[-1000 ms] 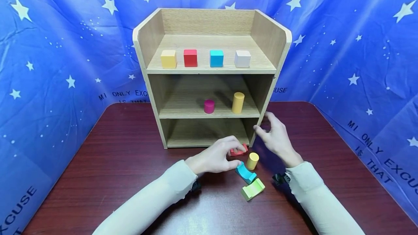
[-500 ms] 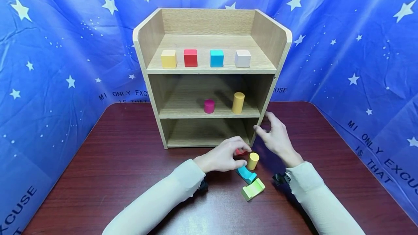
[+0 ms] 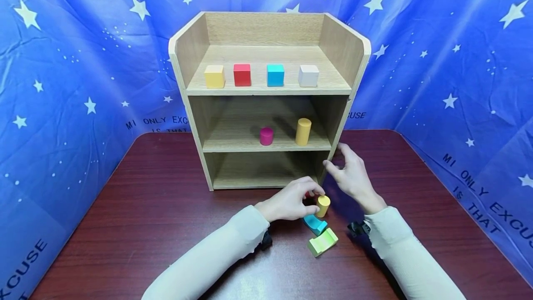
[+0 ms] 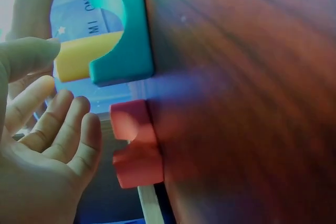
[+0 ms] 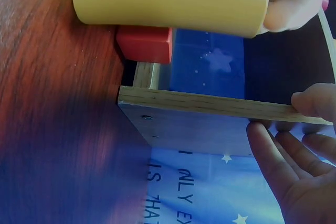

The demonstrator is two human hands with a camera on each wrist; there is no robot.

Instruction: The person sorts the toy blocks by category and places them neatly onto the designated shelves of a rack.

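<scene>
My left hand (image 3: 289, 202) reaches in from the left at a short yellow cylinder (image 3: 323, 207), which stands upright on the table. Thumb and fingers are parted at the cylinder's top; in the left wrist view the fingers look loosely extended, and whether they touch it I cannot tell. A blue arch block (image 3: 315, 226) lies just in front of the cylinder. Partly hidden behind the left hand is a red arch block (image 4: 137, 148). My right hand (image 3: 355, 177) holds the right side panel of the wooden shelf (image 3: 266, 29), thumb on the front edge and fingers on the outer face.
A green arch block (image 3: 323, 243) lies nearest on the table (image 3: 166, 226). On the top shelf stand yellow, red (image 3: 242, 75), blue and white cubes in a row. A magenta cylinder (image 3: 266, 137) and a tall yellow cylinder (image 3: 303, 132) occupy the middle shelf.
My left hand has moved right, from over the red and blue arch blocks to the short yellow cylinder. My right hand has stayed on the shelf's side.
</scene>
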